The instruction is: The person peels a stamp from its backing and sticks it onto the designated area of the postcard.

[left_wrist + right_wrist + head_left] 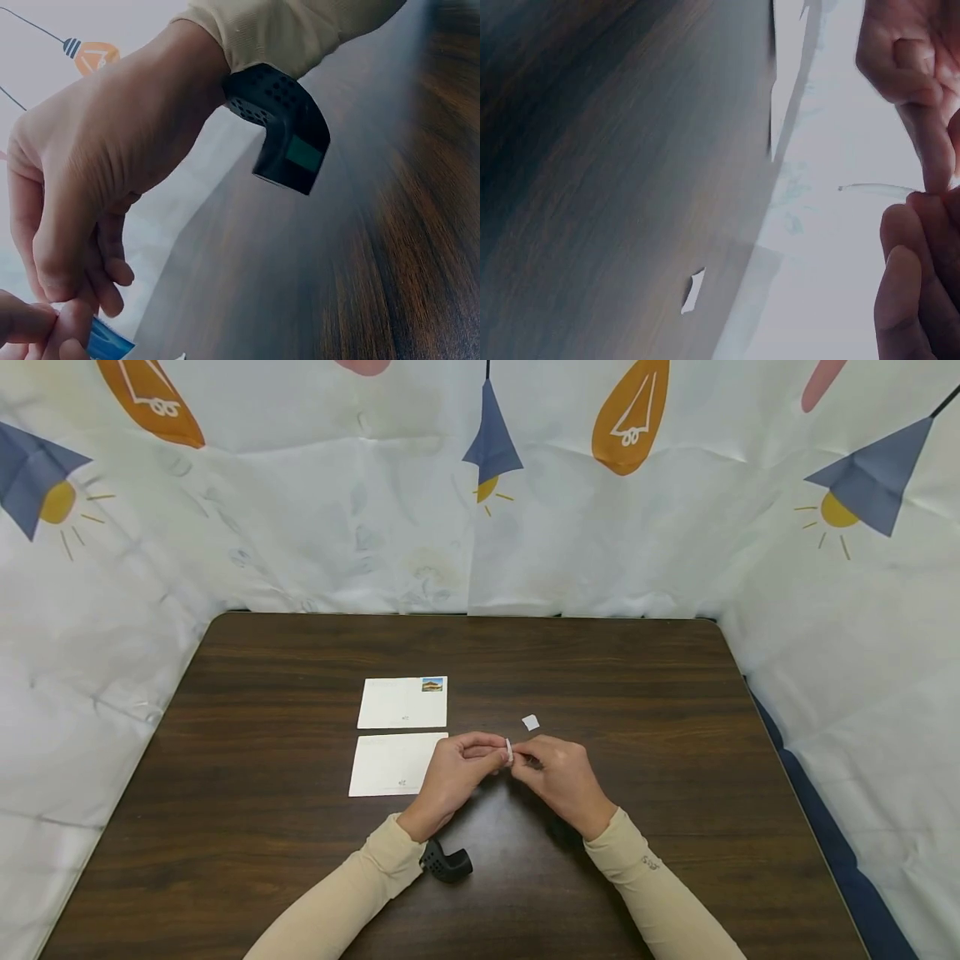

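Observation:
Fingertips of my left hand (pixel 457 774) and right hand (pixel 564 777) meet above the table, pinching a small stamp (pixel 509 750) between them. Its blue printed face (pixel 109 341) shows in the left wrist view; from the right wrist it appears as a thin, slightly bent edge (pixel 877 187). Left of the hands lies a plain white card (pixel 390 768), its right end partly covered by my left hand. Beyond it is a second white card (pixel 393 706) with a picture stamp (pixel 432 685) at its upper right corner.
A small white paper scrap (pixel 531 722) lies on the dark wooden table (pixel 285 860) just beyond my right hand. A black wrist camera (pixel 447 863) hangs at my left cuff. White printed sheeting (pixel 315 527) surrounds the table's far edge and sides.

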{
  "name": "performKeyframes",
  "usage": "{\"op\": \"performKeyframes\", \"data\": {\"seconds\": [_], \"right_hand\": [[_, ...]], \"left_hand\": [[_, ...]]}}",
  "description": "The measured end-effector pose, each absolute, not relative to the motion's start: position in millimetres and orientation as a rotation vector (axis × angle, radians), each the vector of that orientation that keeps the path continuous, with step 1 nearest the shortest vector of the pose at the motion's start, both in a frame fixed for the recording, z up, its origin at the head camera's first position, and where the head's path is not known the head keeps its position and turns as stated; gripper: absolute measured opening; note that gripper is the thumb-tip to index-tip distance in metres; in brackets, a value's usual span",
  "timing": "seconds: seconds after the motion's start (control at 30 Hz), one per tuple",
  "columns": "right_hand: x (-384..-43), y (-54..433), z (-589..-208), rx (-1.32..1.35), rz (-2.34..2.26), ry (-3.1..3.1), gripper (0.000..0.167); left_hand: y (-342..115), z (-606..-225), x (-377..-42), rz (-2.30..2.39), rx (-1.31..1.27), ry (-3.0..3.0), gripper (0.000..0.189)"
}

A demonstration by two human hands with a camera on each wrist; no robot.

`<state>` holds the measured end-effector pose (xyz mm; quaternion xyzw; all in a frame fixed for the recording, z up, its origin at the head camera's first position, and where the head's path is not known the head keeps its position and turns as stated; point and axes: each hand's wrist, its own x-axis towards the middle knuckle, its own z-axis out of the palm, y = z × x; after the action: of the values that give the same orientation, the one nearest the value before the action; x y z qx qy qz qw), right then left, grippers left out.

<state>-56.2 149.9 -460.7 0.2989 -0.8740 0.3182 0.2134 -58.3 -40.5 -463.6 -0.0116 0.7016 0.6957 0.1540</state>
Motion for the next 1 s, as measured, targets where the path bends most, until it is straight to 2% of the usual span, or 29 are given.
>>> {"op": "performKeyframes", "data": {"seconds": [0.33, 1.0], "right_hand": [[-55.9, 147.8, -459.2, 0.781, 0.995, -2.474, 0.013], [-56.0, 144.1, -461.9, 0.756, 0.833, -2.437, 0.017]], "left_hand": [[-40.7, -463.2, -58.9, 2.010, -0.075, 1.995, 0.019], [-34.2, -468.6, -59.2, 2.047, -0.146, 2.016, 0.017]]}}
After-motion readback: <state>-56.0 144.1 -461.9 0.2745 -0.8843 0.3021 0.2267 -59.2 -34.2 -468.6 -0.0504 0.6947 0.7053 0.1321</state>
